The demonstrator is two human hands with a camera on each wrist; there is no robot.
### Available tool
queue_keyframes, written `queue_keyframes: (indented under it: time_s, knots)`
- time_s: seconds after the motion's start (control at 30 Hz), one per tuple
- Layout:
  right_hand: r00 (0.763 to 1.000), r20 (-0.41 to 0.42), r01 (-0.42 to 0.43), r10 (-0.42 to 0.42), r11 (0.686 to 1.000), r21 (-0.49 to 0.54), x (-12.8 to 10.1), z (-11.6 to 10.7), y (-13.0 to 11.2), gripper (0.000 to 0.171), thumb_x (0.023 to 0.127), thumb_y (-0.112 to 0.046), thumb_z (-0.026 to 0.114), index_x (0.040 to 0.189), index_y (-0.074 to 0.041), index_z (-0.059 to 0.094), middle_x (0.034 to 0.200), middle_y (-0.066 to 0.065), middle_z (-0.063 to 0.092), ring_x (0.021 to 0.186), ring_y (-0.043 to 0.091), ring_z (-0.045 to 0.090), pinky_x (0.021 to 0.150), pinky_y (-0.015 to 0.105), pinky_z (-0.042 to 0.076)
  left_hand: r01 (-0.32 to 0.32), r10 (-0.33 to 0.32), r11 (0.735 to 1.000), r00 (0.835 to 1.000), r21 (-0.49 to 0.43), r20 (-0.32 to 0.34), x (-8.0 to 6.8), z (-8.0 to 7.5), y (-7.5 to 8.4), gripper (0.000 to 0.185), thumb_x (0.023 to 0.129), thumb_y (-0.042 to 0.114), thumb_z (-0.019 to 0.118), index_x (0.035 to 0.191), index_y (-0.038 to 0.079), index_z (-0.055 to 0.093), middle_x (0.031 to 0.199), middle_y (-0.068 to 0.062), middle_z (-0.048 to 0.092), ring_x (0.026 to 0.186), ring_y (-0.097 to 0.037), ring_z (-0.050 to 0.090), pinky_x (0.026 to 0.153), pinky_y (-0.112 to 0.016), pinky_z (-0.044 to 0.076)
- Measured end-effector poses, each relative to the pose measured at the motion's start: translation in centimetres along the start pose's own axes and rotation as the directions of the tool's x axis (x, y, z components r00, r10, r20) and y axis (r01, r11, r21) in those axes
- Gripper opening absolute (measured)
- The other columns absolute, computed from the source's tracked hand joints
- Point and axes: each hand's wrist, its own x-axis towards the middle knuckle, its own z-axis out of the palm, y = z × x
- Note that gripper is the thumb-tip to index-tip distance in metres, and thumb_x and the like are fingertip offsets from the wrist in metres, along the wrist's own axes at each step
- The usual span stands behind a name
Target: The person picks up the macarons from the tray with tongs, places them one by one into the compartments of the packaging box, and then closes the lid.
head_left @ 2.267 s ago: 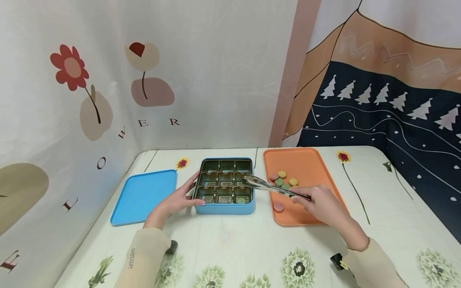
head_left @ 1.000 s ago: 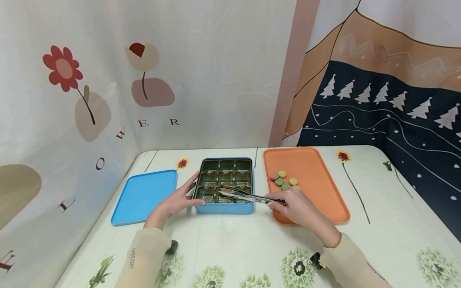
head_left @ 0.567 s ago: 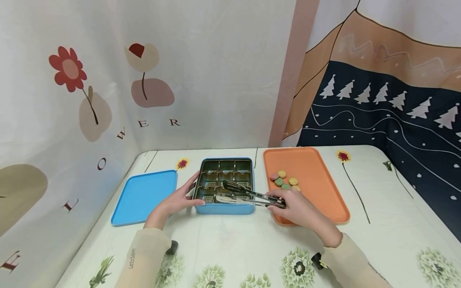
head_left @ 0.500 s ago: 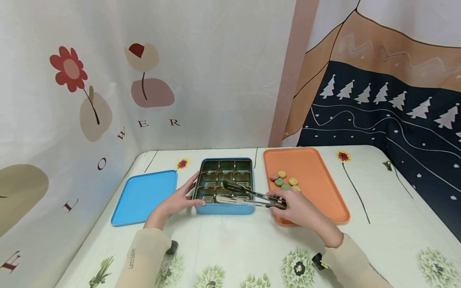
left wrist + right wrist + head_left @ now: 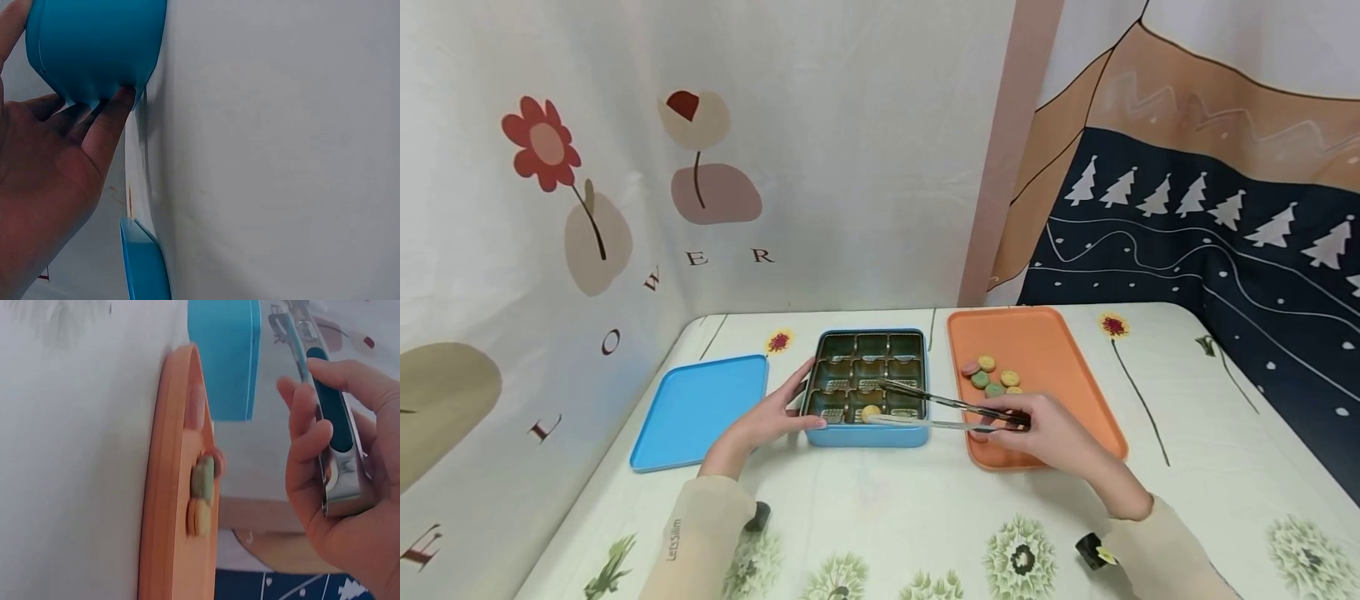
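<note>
The person's left hand is spread around the near left corner of a blue box, the thumb lying along its front wall and the fingers reaching up its left side; in the left wrist view the fingertips touch the box wall. The right hand is curled around the handle of one pair of metal tongs, thumb on one side and fingers on the other. The two arms of the tongs stand apart above the front half of the box.

The box carries a dark insert of nine compartments, in three rows of three. One yellow macaron sits in the middle compartment of the front row, just beside the tip of the nearer tongs arm. The tongs cross the front right compartment, so its contents cannot be told.

To the right lies one orange tray, partly under the right hand. Seven macarons seem to show on it: three yellow, two green and two pink, though the hand and tongs partly cover some, so the count may fall short. Six are grouped near the left edge; one pink piece lies apart, nearer the front.

One flat blue tray lies left of the box on the counter, which has a flower-printed cover.
</note>
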Motion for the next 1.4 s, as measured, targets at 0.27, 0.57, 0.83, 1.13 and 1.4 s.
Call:
queue_keyframes:
  time_s: [0.27, 0.57, 0.83, 1.13, 1.4]
  knots:
    - [0.997, -0.075, 0.018, -0.016, 1.0, 0.021, -2.0, -2.3, 1.1, 0.029, 0.089, -0.015, 0.075, 0.117, -0.009, 0.071, 0.099, 0.006, 0.073, 0.08, 0.002, 0.059, 0.067, 0.022, 0.053, 0.003, -0.003, 1.0, 1.0, -0.021, 0.001, 0.1, 0.1, 0.0, 0.109, 0.088, 0.029, 0.078, 0.162, 0.029, -0.002, 0.169, -0.014, -0.004, 0.154, -0.046, 0.005, 0.118, -0.063, 0.028]
    - [0.989, -0.148, -0.036, 0.032, 0.999, -0.025, -4.4, -4.9, 2.2, 0.03, 0.088, -0.012, 0.075, 0.118, -0.006, 0.072, 0.109, 0.015, 0.072, 0.08, 0.001, 0.06, 0.064, 0.022, 0.053, 0.016, -0.016, 1.0, 1.0, -0.002, 0.004, -0.1, 0.0, 0.1, 0.108, 0.088, 0.031, 0.077, 0.161, 0.033, -0.002, 0.17, -0.011, -0.005, 0.154, -0.045, 0.004, 0.118, -0.065, 0.025]
    - [0.98, -0.194, -0.057, 0.047, 0.997, -0.045, -6.2, -6.3, 3.5, 0.032, 0.086, -0.009, 0.077, 0.117, -0.004, 0.072, 0.103, 0.001, 0.071, 0.076, 0.001, 0.06, 0.059, 0.022, 0.051, 0.023, -0.023, 1.0, 1.0, 0.0, -0.002, -0.1, 0.0, 0.2, 0.108, 0.088, 0.032, 0.078, 0.161, 0.034, -0.001, 0.17, -0.01, -0.004, 0.154, -0.045, 0.005, 0.118, -0.066, 0.025]
    - [0.975, -0.218, -0.047, 0.031, 0.996, -0.07, -7.4, -6.8, 4.9, 0.031, 0.083, -0.006, 0.078, 0.113, -0.002, 0.073, 0.099, -0.021, 0.066, 0.074, 0.0, 0.056, 0.057, 0.021, 0.048, 0.032, -0.032, 0.999, 0.999, 0.004, -0.004, -0.1, 0.0, 0.2, 0.108, 0.088, 0.033, 0.078, 0.161, 0.033, -0.001, 0.17, -0.011, -0.004, 0.154, -0.045, 0.006, 0.118, -0.065, 0.025]
    - [0.982, -0.182, -0.053, 0.045, 0.998, -0.041, -8.0, -6.8, 6.0, 0.029, 0.084, -0.005, 0.077, 0.112, 0.0, 0.073, 0.097, -0.021, 0.067, 0.075, -0.001, 0.057, 0.058, 0.021, 0.05, 0.024, -0.024, 1.0, 1.0, 0.002, 0.0, 0.0, 0.0, 0.0, 0.108, 0.087, 0.032, 0.078, 0.161, 0.034, -0.001, 0.17, -0.01, -0.005, 0.154, -0.044, 0.004, 0.119, -0.064, 0.025]
